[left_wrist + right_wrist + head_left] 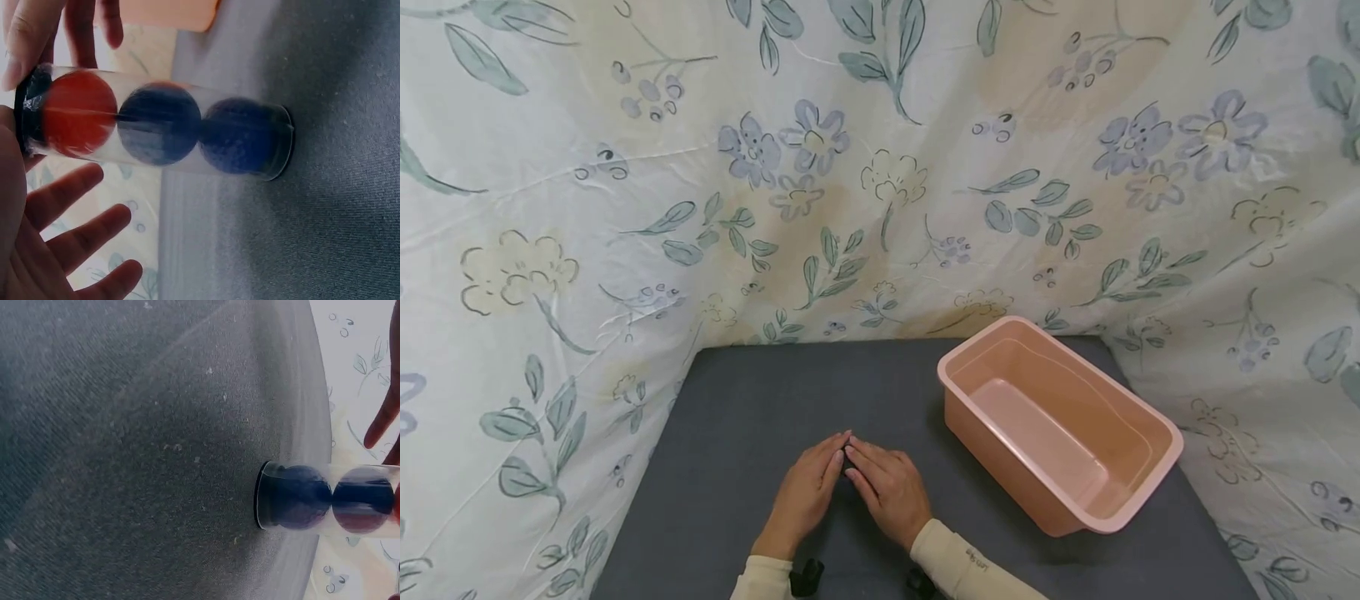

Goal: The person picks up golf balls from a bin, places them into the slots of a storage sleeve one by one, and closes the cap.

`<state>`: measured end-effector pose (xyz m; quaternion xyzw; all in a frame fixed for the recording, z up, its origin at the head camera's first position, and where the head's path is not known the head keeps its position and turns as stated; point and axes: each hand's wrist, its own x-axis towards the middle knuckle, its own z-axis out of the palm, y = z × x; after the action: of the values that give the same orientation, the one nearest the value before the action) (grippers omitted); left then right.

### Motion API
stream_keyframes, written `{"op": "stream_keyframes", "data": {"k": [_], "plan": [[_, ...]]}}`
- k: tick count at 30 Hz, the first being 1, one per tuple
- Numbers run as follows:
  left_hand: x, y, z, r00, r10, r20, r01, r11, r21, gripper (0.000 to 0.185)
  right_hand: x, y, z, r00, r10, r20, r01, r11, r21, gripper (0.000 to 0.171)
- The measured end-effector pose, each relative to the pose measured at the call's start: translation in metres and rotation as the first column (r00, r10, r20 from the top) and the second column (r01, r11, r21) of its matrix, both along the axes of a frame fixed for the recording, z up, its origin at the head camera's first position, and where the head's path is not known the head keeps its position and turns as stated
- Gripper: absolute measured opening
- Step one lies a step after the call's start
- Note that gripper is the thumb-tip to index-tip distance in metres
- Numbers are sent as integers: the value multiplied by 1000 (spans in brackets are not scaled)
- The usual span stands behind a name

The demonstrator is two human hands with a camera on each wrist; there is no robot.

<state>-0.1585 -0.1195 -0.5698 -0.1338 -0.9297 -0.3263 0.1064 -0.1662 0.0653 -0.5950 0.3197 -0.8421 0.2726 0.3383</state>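
Note:
A clear plastic tube [194, 97] with a black cap [28, 109] stands upright on the dark table. Inside are a red ball [79, 112] at the top and two blue balls [159, 125] below it. My left hand [805, 492] and right hand [891, 492] meet over the tube in the head view, hiding most of it. Both hold its capped top between thumb and fingers; the left hand's other fingers [94, 237] spread away from the tube. The right wrist view shows the tube's lower part [269, 497], with the grip outside that frame.
A pink rectangular bin [1000, 454] stands at the right of the dark grey table [752, 400], its inside bare. Floral cloth [880, 192] hangs behind and along both sides of the table.

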Motion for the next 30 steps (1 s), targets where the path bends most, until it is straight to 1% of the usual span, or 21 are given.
{"op": "stream_keyframes", "data": {"k": [4, 6, 11, 14, 18, 26, 30], "plan": [[1, 0, 2, 1000, 20, 19, -20, 999, -30, 42, 2, -2, -3, 1000, -12, -15, 12, 1000, -6, 36], [1, -1, 3, 999, 24, 42, -23, 999, -22, 43, 2, -2, -3, 1000, -14, -11, 14, 1000, -9, 37], [2, -2, 1, 998, 28, 61, -28, 1000, -1, 43, 3, -4, -2, 1000, -3, 11, 3, 999, -34, 36], [1, -3, -2, 998, 26, 62, -27, 1000, 5, 43, 4, -5, -2, 1000, 9, 25, -7, 999, -45, 35], [-1, -4, -4, 999, 9, 45, -9, 1000, 5, 44, 3, -4, 0, 998, 20, 54, -18, 999, -41, 35], [-8, -4, -4, 999, -11, 30, 11, 1000, -4, 45, -2, 2, 6, 988, 14, 156, -13, 1000, -10, 35], [-10, -4, -3, 999, -13, 36, 13, 1000, -21, 46, -4, 4, 7, 987, 15, 160, -14, 1000, -9, 34]]}}
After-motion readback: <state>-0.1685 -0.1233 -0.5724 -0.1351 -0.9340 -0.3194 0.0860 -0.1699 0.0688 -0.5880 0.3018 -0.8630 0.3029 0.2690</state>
